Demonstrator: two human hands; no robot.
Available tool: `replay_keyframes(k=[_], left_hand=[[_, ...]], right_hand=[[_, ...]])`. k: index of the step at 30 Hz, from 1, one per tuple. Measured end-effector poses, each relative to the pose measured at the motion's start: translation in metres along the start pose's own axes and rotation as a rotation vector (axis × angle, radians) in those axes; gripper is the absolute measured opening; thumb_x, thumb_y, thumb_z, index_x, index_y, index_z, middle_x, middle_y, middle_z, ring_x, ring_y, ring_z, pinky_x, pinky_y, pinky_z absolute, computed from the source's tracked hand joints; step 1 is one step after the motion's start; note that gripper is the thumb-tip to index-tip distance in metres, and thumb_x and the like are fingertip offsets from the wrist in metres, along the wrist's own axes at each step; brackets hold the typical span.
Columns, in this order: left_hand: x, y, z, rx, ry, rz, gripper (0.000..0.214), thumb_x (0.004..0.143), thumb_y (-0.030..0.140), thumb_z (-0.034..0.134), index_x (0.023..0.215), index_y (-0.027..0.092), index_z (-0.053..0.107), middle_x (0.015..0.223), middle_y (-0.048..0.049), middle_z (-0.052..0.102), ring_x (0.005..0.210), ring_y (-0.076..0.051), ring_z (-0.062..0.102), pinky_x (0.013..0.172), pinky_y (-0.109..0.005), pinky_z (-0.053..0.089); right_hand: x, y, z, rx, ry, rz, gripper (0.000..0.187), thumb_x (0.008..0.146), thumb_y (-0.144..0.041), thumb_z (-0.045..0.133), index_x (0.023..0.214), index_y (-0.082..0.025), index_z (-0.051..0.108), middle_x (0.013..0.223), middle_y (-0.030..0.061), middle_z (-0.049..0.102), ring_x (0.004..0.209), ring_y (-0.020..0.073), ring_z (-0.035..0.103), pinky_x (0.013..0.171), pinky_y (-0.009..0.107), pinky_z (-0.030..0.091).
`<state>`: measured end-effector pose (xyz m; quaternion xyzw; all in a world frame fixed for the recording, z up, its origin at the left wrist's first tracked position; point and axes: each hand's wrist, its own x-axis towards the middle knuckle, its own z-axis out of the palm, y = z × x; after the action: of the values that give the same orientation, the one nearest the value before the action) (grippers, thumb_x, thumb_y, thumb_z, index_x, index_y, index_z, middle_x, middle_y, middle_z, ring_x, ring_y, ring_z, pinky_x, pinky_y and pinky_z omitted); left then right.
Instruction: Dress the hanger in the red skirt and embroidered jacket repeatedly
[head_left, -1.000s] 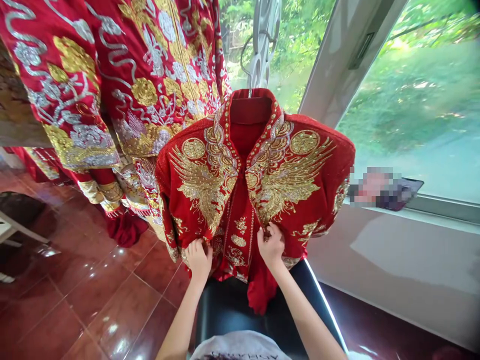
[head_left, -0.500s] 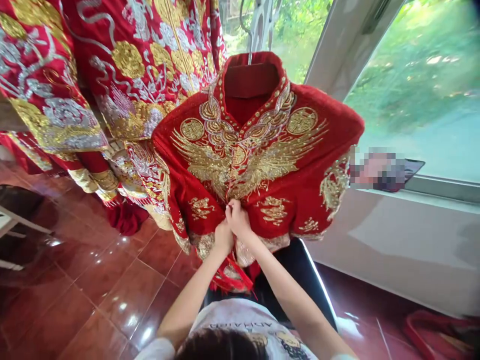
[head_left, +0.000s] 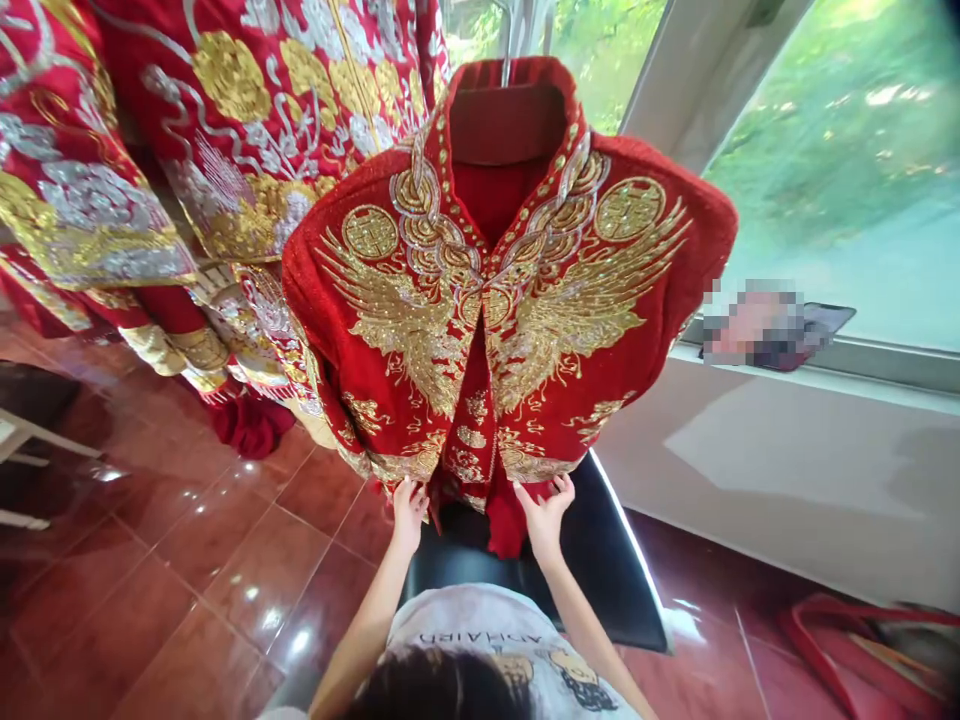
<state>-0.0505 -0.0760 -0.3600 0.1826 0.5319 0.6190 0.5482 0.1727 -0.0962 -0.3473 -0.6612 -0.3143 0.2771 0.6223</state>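
A red jacket (head_left: 600, 340) with gold embroidered wings and a studded stand collar hangs from a hanger (head_left: 507, 40). Its front is fastened near the neck and parts below in an upside-down V, where red lining or cloth with gold motifs (head_left: 471, 437) shows. My left hand (head_left: 409, 514) pinches the bottom hem of the left front panel. On the other panel, my right hand (head_left: 545, 507) grips the hem between thumb and fingers. Red cloth hangs between and below the hands.
More red garments (head_left: 225, 150) with gold and silver embroidery hang at the left. Beneath the jacket is a black padded seat (head_left: 615, 570). A phone (head_left: 821, 325) lies on the window sill at right. A red bag-like thing (head_left: 817, 640) sits on the tiled floor.
My hands were together at the jacket's front opening; they have moved down and apart to the hem corners. The front panels have spread open below the neck.
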Motion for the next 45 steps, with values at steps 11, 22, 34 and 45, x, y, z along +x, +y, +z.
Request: replay_keyframes(k=[11,22,34,45], left_hand=[[-0.014,0.021,0.014,-0.176,-0.128,-0.188,0.04,0.049,0.031,0.089,0.072,0.016,0.059,0.063,0.0035,0.061,0.056,-0.009,0.058,0.059,-0.025,0.049],[-0.087,0.024,0.048,-0.133,-0.27,-0.166,0.041,0.056,0.038,0.085,0.084,0.018,0.064,0.083,-0.0007,0.07,0.079,-0.015,0.066,0.072,-0.028,0.051],[-0.1,0.041,0.059,-0.053,-0.192,-0.006,0.056,0.061,0.035,0.08,0.112,0.024,0.059,0.117,-0.005,0.068,0.11,-0.024,0.063,0.094,-0.038,0.052],[-0.103,0.036,0.065,-0.083,-0.191,0.018,0.055,0.063,0.034,0.08,0.112,0.021,0.061,0.112,-0.0063,0.07,0.112,-0.025,0.062,0.1,-0.041,0.049]], right_hand=[[-0.016,-0.039,0.003,0.519,-0.427,0.361,0.05,0.062,-0.03,0.08,0.107,-0.016,0.064,0.11,0.0103,0.07,0.102,0.0267,0.067,0.093,0.042,0.052],[-0.056,-0.075,0.012,0.506,-0.525,0.35,0.045,0.06,-0.03,0.083,0.1,-0.016,0.067,0.105,0.0098,0.072,0.096,0.0249,0.068,0.091,0.04,0.053],[-0.067,-0.101,0.007,0.622,-0.498,0.476,0.032,0.056,-0.028,0.082,0.081,-0.017,0.065,0.079,0.0045,0.071,0.089,0.0231,0.068,0.08,0.035,0.055],[-0.073,-0.098,0.013,0.612,-0.45,0.531,0.031,0.056,-0.03,0.081,0.079,-0.019,0.064,0.07,0.0025,0.068,0.086,0.0233,0.067,0.075,0.034,0.055]])
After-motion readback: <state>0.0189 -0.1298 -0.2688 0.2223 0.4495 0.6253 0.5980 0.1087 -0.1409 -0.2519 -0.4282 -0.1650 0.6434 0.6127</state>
